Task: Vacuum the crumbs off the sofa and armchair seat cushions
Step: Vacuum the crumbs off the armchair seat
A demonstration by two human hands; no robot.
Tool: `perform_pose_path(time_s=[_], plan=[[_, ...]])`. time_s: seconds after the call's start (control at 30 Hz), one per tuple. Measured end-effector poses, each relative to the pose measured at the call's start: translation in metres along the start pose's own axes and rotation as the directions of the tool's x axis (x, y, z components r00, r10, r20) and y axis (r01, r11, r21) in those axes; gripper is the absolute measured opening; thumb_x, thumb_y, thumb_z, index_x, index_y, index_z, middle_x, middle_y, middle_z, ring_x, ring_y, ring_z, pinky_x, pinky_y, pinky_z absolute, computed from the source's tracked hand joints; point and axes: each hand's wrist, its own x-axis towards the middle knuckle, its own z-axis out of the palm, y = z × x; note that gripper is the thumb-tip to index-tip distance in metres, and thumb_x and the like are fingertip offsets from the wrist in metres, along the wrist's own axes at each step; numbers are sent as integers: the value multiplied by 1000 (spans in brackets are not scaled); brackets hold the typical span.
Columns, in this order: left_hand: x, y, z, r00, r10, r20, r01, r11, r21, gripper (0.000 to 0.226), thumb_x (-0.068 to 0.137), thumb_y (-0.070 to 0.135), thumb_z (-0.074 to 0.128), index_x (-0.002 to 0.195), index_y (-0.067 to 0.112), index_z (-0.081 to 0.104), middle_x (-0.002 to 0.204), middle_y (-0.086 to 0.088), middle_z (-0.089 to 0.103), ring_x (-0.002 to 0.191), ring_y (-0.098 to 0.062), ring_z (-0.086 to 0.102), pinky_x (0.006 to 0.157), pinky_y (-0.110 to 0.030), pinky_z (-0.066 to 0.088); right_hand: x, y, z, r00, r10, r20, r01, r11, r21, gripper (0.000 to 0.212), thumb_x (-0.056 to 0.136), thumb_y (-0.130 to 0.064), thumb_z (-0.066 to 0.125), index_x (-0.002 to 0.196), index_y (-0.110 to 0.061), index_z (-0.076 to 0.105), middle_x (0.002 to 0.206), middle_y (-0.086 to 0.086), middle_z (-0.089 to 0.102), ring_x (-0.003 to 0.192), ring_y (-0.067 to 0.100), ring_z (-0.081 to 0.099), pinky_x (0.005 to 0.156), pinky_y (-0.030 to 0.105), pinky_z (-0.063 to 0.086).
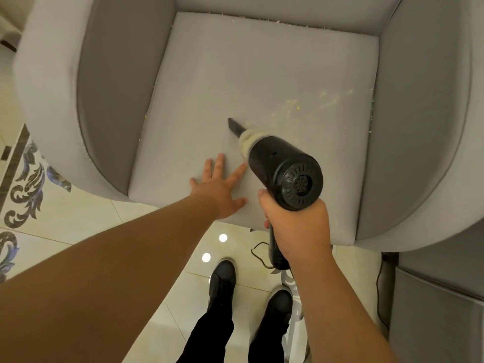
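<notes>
One handheld vacuum (284, 170), gripped by the right hand (296, 226); its nozzle (236, 127) touches the armchair's one seat cushion (235, 74). Left hand (220, 189) lies flat, fingers spread. Yellow crumbs (309, 106) lie scattered right of the nozzle.

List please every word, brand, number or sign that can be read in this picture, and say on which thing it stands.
There is no readable text in this picture.
Handheld vacuum, gripped by the right hand: only moulded vent slots on its rear cap, no brand or label visible.
Armchair seat cushion: plain fabric, no tag in view.
Floor tiles: ornamental scrolls only, no letters.
</notes>
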Motion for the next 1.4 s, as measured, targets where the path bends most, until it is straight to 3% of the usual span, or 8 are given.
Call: perform_pose_path(time_s=[0.1,0.2,0.43,0.7,0.93,1.1,1.23,1.4], plan=[[-8,1,-2,1000,-1,31,1,1000,7,91,93,77,46,148,61,-24,166,1,-35,155,-34,-25,120,-72,14,-2,-4,-10,993,-29,-118,32,999,30,22,82,-39,82,94,-23,73,76,1,74,77,20,73,71,31,60],[-12,6,0,998,-14,56,15,1000,-19,90,93,76,46,147,63,-24,166,2,-34,156,-34,-24,119,-73,17,0,0,-18,985,32,-167,-21,998,65,22,84,-36,81,97,-20,73,78,5,74,78,25,74,74,41,65],[-31,21,22,997,-50,51,52,998,-46,99,92,70,57,158,45,-12,167,2,-31,155,-35,-25,120,-73,14,-28,17,-11,998,-17,56,23,993,-114,27,81,-43,82,97,-23,74,79,0,74,78,20,71,77,35,60],[-54,31,26,992,-80,99,85,995,-47,89,96,69,49,153,59,-19,167,-2,-31,155,-38,-22,118,-74,17,-40,32,-52,993,45,-110,-47,999,-23,28,81,-43,80,88,-16,73,71,2,73,71,22,72,71,37,63],[-66,46,26,986,-93,136,102,993,-64,91,97,70,48,160,46,-13,168,-3,-31,155,-38,-25,120,-73,14,-64,26,-56,993,71,96,-60,993,-105,14,86,-32,82,92,-22,74,71,7,73,67,23,72,60,25,58],[-55,60,12,989,-73,127,83,994,-72,87,98,68,47,156,55,-16,168,0,-30,155,-37,-24,120,-72,15,-42,19,-59,996,46,-83,-45,999,19,14,84,-30,81,89,-18,74,71,4,73,71,23,72,55,18,53],[-40,65,1,986,-79,146,88,995,-57,84,99,66,47,154,59,-16,167,1,-32,155,-34,-24,119,-71,18,-9,7,-66,979,70,-190,-43,989,141,14,87,-31,80,92,-20,74,73,5,73,73,24,74,71,38,64],[-18,68,-5,985,-81,154,88,995,-43,85,98,66,48,153,61,-16,167,3,-33,155,-33,-25,118,-72,20,21,-9,-74,963,70,-260,-7,972,233,9,87,-29,80,87,-24,73,64,-3,70,67,16,72,74,38,63]])
